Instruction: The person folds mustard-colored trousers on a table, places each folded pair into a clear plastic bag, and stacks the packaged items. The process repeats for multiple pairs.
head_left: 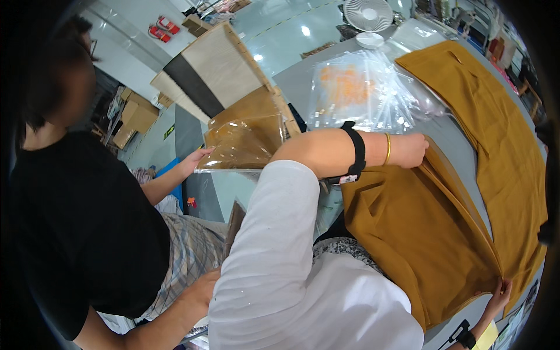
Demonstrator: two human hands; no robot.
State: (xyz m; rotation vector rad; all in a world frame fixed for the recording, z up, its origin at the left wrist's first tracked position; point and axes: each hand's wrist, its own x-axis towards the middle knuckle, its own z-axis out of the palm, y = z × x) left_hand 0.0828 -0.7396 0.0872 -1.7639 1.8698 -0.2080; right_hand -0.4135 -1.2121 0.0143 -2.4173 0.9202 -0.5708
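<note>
While the mustard-brown cloth (pixel 420 227) spreads between my two hands at the near side of the grey table (pixel 455 143), my right hand (pixel 499 296) pinches its lower corner and my left hand (pixel 410 150) grips its upper edge. I judge this piece only partly handled: the edge between my hands runs fairly straight, but the side toward me sags in creases, unfolded and unbagged. Just past it, a long strip of similar cloth (pixel 484 140) lies along the tabletop; whether the two are joined, I cannot tell. To my left, a co-worker (pixel 87 216) holds a brown piece (pixel 248 125) already inside a clear bag (pixel 233 165), seemingly further along. Farther off lie loose clear bags (pixel 359 96), with a white fan (pixel 367 14) beyond.
</note>
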